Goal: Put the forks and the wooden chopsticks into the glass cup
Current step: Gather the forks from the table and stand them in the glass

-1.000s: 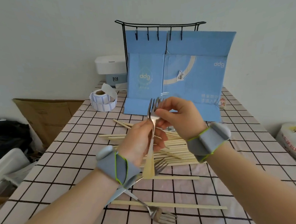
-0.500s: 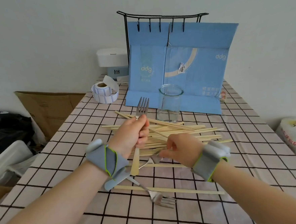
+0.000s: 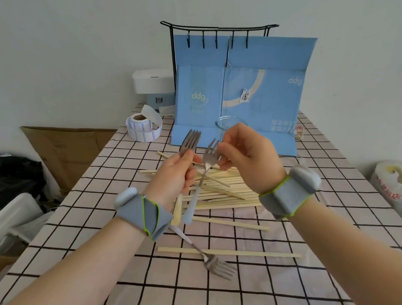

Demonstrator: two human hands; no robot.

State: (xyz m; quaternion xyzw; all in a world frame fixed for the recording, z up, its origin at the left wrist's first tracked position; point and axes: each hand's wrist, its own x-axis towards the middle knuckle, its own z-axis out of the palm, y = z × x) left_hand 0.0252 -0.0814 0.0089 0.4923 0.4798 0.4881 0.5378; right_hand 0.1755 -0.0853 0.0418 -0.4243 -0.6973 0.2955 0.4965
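Note:
My left hand [image 3: 173, 175] grips a cream-handled fork [image 3: 190, 140] upright, tines up. My right hand [image 3: 249, 158] pinches the head of a second fork [image 3: 207, 160] with a pale blue handle, held beside the first above the table. A third fork [image 3: 217, 265] lies near the front of the table, tines toward me. A pile of wooden chopsticks [image 3: 222, 193] lies under my hands, with two more loose ones [image 3: 228, 251] nearer me. The glass cup [image 3: 226, 124] stands behind my right hand, mostly hidden by it.
A blue folded cardboard box [image 3: 245, 87] leans on a black wire rack [image 3: 217, 29] at the back. A label roll [image 3: 143, 127] and a white container [image 3: 153, 81] sit back left. The checked tablecloth [image 3: 104, 206] covers the table. Bags lie on the floor at both sides.
My right hand went down to the pile, picked up the blue-handled fork, and has raised it next to the fork in my left hand.

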